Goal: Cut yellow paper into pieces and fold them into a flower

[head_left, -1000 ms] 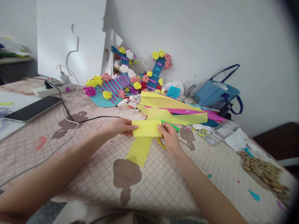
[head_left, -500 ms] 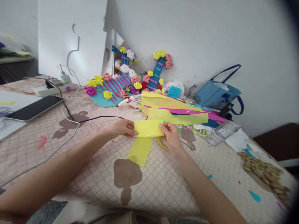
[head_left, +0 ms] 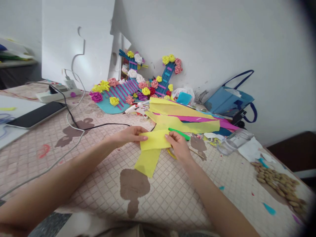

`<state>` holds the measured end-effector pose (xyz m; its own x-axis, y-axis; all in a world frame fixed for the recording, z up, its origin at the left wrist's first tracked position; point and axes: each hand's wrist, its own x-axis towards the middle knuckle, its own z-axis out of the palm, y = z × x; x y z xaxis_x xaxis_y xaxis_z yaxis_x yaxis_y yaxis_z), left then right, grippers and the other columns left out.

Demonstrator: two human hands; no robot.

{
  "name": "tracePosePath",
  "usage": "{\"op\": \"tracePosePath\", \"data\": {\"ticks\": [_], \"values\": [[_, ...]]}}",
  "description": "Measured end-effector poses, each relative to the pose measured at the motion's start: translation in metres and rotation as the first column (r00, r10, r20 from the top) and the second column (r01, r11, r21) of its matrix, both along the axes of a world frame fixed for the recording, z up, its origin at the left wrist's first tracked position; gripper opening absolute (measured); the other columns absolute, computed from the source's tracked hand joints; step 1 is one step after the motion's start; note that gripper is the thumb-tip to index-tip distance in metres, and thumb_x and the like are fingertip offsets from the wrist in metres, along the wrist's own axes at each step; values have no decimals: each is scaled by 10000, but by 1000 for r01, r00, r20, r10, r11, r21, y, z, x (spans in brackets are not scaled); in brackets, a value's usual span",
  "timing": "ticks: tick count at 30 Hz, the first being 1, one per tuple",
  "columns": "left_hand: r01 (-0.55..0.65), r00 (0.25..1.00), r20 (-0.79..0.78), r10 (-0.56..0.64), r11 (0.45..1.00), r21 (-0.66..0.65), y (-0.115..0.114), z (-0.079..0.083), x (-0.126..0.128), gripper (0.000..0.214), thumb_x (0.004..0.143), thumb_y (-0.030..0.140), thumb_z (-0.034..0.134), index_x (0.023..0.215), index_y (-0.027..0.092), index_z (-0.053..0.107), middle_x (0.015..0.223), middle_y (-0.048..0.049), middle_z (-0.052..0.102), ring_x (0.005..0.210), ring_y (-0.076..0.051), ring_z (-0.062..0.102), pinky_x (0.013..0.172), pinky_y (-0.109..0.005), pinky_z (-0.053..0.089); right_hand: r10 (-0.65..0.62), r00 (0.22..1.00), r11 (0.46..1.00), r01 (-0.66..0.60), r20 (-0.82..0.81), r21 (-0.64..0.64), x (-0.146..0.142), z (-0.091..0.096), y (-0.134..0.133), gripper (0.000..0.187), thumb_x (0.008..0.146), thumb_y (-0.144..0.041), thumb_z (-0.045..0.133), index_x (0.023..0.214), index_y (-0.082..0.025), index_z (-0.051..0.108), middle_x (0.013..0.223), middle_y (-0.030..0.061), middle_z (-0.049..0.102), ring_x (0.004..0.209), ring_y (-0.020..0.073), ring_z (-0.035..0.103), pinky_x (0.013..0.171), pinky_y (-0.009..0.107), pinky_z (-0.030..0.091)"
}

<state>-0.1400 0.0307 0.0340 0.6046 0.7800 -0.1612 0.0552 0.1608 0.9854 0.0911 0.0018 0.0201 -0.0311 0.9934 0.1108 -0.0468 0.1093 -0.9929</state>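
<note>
My left hand [head_left: 128, 135] and my right hand [head_left: 178, 146] both pinch a folded yellow paper strip [head_left: 153, 144] just above the table. The left hand grips its left end, the right hand its right edge. The strip's loose tail hangs down to the tablecloth towards me. Under my right hand lie yellow-handled scissors [head_left: 170, 152], partly hidden. A green pen [head_left: 179, 133] lies just behind my right hand.
Yellow and pink paper sheets [head_left: 184, 116] are stacked behind my hands, with a glue gun [head_left: 134, 109] and flower-decorated blue pieces [head_left: 128, 89] further back. A phone [head_left: 34, 114] and power strip [head_left: 55, 93] with cables lie left. A blue bag [head_left: 228, 100], plastic cup [head_left: 234, 138] and nuts [head_left: 277, 184] are right.
The flat folded section of the strip has been tilted and partly opened, with its left corner lifted. My right hand moved slightly left along it.
</note>
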Motion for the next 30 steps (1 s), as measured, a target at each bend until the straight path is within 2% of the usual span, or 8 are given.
{"op": "tracePosePath", "data": {"ticks": [3,7,12,20,23,30], "values": [[-35,999,-6,35,998,44,-5,5,5,397,654,355,745,965,150,609,938,-64,677,808,-144,623,665,-224,471,109,992,994,-109,69,7,-7,0,-7,232,704,-371,666,653,-195,525,585,-54,470,516,90,405,478,210,318],[-28,999,-28,31,994,104,-13,7,14,341,621,353,761,854,144,626,811,-40,683,712,-133,613,628,-225,465,172,979,985,-171,112,-18,-17,1,-16,232,719,-383,651,663,-196,524,597,-47,476,524,93,410,483,212,320],[-101,993,-56,106,991,88,-15,4,17,299,638,409,737,732,151,621,716,-21,669,618,-120,598,555,-210,445,132,984,991,-132,119,-1,-18,4,-17,251,710,-399,660,655,-198,520,594,-48,468,521,93,410,480,214,325],[-119,986,-111,128,989,86,-15,6,14,286,653,419,717,730,161,623,724,-23,669,595,-116,586,507,-194,413,143,984,990,-141,106,-19,-16,5,-17,226,706,-403,667,732,-204,562,646,-28,535,555,107,483,470,212,393],[-134,982,-119,145,986,95,-16,8,14,293,655,426,707,722,157,611,724,-29,670,598,-123,589,505,-199,409,171,981,985,-167,92,-47,-16,6,-17,237,699,-412,670,725,-202,564,615,-38,531,505,94,471,448,210,396],[-125,980,-142,142,984,124,-15,7,14,301,670,443,690,729,161,605,735,-25,667,611,-124,591,520,-206,411,145,982,989,-140,118,-47,-16,6,-18,240,700,-403,671,679,-199,545,572,-47,503,486,91,462,433,206,398]]}}
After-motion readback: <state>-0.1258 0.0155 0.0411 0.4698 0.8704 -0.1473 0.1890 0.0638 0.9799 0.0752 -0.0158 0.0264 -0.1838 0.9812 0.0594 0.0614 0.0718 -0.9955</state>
